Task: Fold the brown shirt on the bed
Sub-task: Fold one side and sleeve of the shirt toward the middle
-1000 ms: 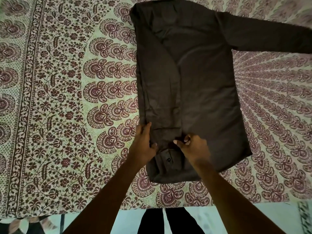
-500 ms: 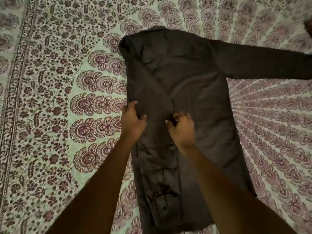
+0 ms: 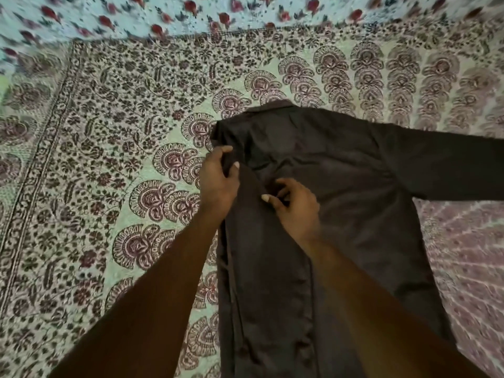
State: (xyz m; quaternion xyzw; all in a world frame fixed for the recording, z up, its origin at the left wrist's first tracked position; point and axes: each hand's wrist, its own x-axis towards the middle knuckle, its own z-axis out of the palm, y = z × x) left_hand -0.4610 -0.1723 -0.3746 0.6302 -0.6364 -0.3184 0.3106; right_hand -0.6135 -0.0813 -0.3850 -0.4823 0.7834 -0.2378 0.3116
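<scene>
Brown shirt (image 3: 341, 214) lies flat on the bed, back side up as far as the blur lets me tell, collar end at the far side, hem running out of view at the bottom edge. Fabric plain, matte, dark brown, smooth weave with soft wrinkles across the upper back. Its left side is folded over onto the body, making a long straight edge down the left; a stitched seam or placket strip shows along that folded panel. Right sleeve (image 3: 447, 170) stretched straight out to the right, flat on the bed, reaching the frame edge.

Left hand (image 3: 218, 178) at the folded left shoulder, fingers curled, thumb and fingertips pinching a ridge of shirt cloth near the shoulder corner. Right hand (image 3: 294, 205) just beside it, on the upper back of the shirt, fingers curled, thumb and forefinger pinching a small tuck of the fabric. Both forearms bare, coming in from the bottom edge.

Bed cover (image 3: 122, 186) is a thin printed cotton-looking sheet, pale green ground, maroon fan or peacock-feather motifs in curved rows, dense floral vine border on the left. Beyond its far hem a second cloth (image 3: 136, 15), light blue with red flower print, blurred.
</scene>
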